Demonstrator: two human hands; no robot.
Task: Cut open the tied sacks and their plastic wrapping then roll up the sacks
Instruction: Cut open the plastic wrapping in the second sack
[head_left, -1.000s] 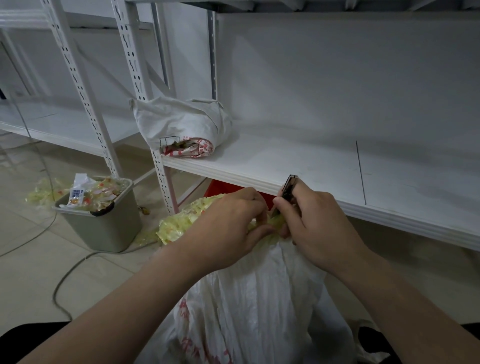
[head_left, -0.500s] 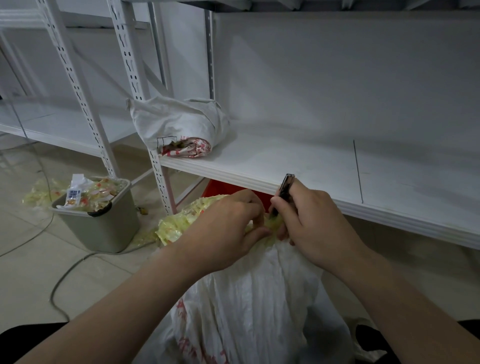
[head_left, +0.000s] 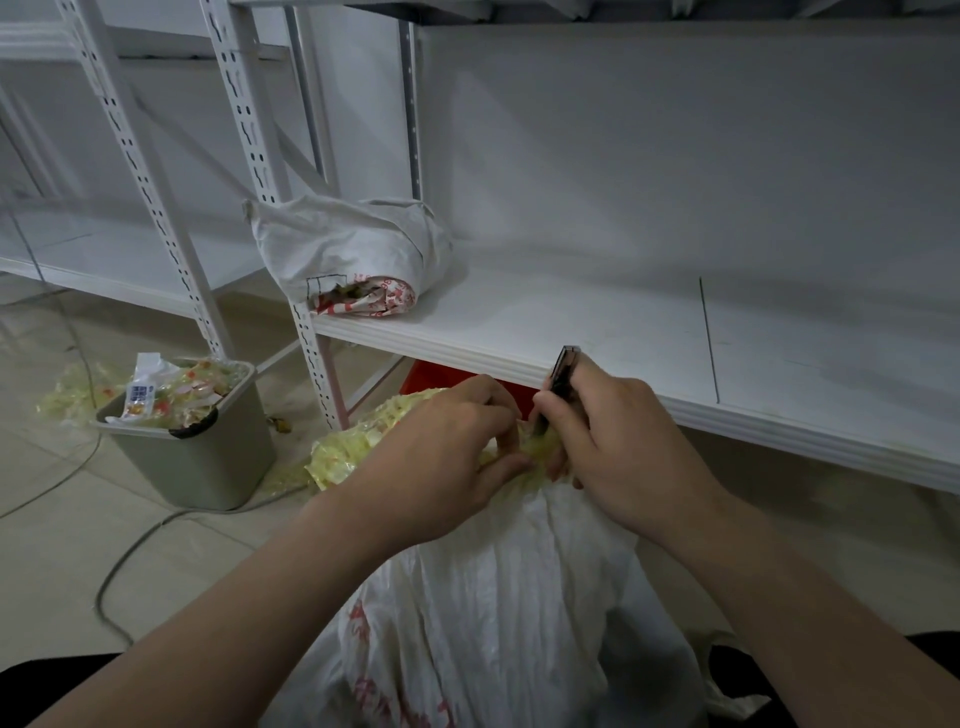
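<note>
A white woven sack (head_left: 498, 613) with red print stands in front of me, its top wound in yellowish plastic wrapping (head_left: 358, 447). My left hand (head_left: 441, 457) pinches the wrapping at the sack's neck. My right hand (head_left: 618, 447) grips a small dark cutter (head_left: 562, 370), its tip down in the wrapping between my hands; the blade itself is hidden. A rolled-up white sack (head_left: 353, 254) lies on the white shelf (head_left: 597, 332) behind.
A grey bin (head_left: 202, 457) full of plastic scraps stands on the floor at left, with more scraps beside it. A cable (head_left: 119, 566) snakes over the tiles. White slotted shelf posts (head_left: 306, 353) rise at left. Something red (head_left: 431, 376) sits under the shelf.
Both hands stay at the sack's neck; they have barely shifted, and the cutter remains held upright in the wrapping.
</note>
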